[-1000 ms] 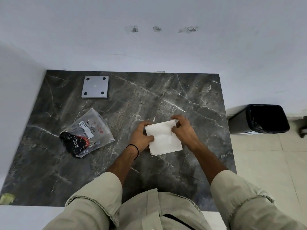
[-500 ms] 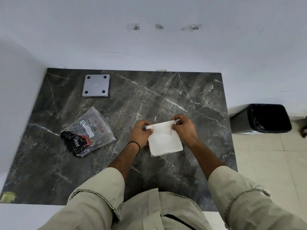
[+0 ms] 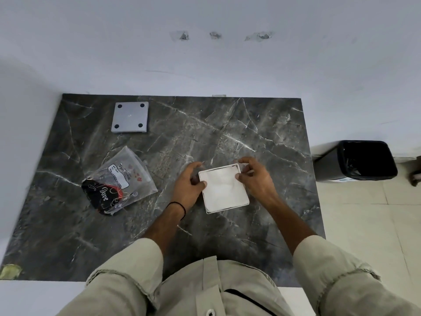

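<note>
White square box [image 3: 224,190] sits flat on the dark marble table [image 3: 227,133], a little right of centre, with a white sheet [image 3: 222,187] lying inside its rim. Left to right: a yellowish scrap [image 3: 10,271] at the table's near left corner. Clear plastic pouch [image 3: 127,176] with a black-and-red item inside, well apart from the box. Behind the pouch, a grey square plate [image 3: 130,117] with four dark dots, near the back edge. Left hand [image 3: 189,181] grips the box's left side, thumb on the rim, fingers curled at the far left corner. Right hand [image 3: 255,179] grips the far right corner, thumb pressing on the sheet, fingers curled over the rim. Black bin [image 3: 364,160] stands on the floor beyond the table's right edge. Likely step: settling the sheet into the box. Both holds sit at the far end and the near end is free, so a downward push there could tip the near edge up. Uneven thumb pressure could crease the sheet or drag it askew. The marble looks slick, so a sideways shove might slide the whole box.
</note>
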